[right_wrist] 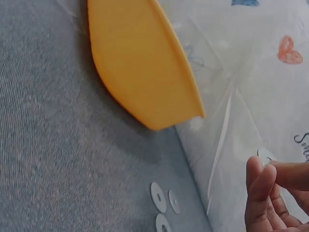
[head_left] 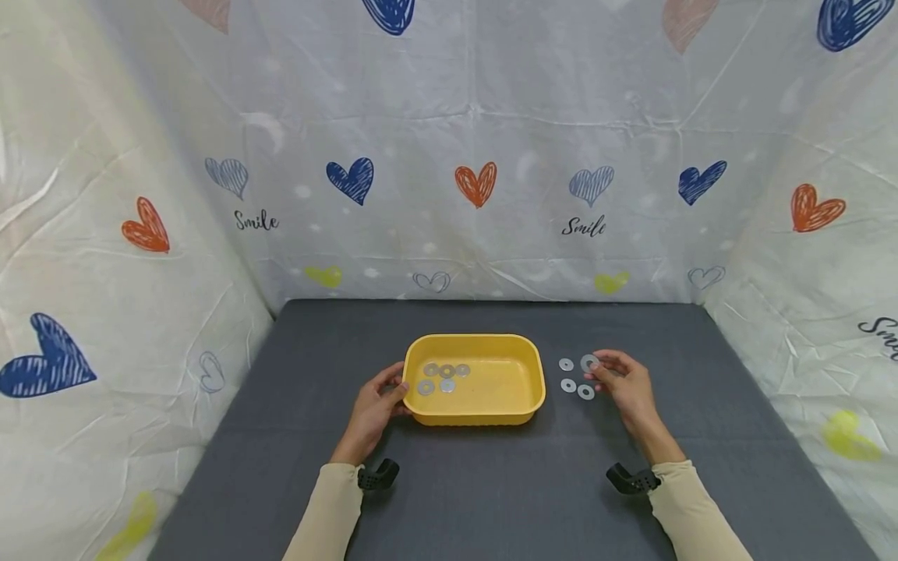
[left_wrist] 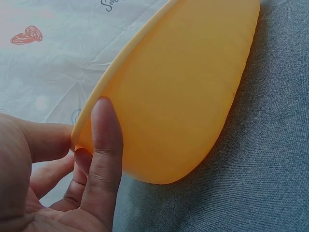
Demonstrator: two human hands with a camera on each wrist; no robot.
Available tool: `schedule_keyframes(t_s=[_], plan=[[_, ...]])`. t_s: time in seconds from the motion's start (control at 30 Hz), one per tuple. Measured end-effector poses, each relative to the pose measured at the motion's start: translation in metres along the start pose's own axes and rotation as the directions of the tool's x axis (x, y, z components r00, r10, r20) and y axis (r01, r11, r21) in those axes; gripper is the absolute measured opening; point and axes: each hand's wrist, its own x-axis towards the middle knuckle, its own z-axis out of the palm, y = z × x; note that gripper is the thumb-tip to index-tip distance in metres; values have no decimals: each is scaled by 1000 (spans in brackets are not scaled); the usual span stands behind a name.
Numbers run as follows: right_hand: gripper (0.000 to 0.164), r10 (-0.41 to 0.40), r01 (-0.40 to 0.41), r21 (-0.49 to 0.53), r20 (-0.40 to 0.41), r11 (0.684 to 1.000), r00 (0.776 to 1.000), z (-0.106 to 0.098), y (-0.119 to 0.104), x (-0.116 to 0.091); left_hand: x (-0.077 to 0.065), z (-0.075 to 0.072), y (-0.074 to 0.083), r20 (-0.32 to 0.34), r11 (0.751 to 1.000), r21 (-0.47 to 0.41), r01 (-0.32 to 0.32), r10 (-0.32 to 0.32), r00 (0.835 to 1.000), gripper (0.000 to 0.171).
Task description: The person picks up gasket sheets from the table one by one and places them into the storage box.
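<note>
A yellow rectangular tub (head_left: 491,401) stands on the dark cloth with several flat metal washers (head_left: 447,372) lying on its floor, toward the left side. My left hand (head_left: 375,409) grips the tub's left end, thumb and fingers pinching the rim, as the left wrist view shows. To the right of the tub, my right hand (head_left: 627,386) pinches a washer (head_left: 589,363) between thumb and fingertips. In the right wrist view the pinched washer (right_wrist: 264,154) shows just above the fingertips. Close by on the cloth lie 3 loose washers (head_left: 585,392), left of the right hand.
A dark grey cloth (head_left: 449,499) covers the table. White sheets with printed hearts (head_left: 449,117) hang behind it and at both sides. Each wrist wears a black device, the left one (head_left: 379,474) near the tub's front and the right one (head_left: 633,479) further right.
</note>
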Motion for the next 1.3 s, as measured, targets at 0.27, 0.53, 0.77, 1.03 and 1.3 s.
schedule_keyframes(t_s=[0.27,0.53,0.77,1.03,1.3], plan=[[32,-37,35,45,39,998,999,3,-9,-4,1,0,2,3,1000,-4,-2,2,1000,47],[34,-33,28,63,85,998,996,10,-13,-10,-2,0,3,5,1000,-6,0,0,1000,47],[37,-37,23,95,153,995,988,18,-16,-15,-2,0,4,7,1000,-9,5,-5,1000,47],[37,-42,21,107,194,994,980,28,-22,-17,-1,-1,4,1,1000,-13,9,-9,1000,47],[36,-47,15,142,223,990,974,41,-29,-17,0,-1,5,9,1000,-9,15,-15,1000,48]])
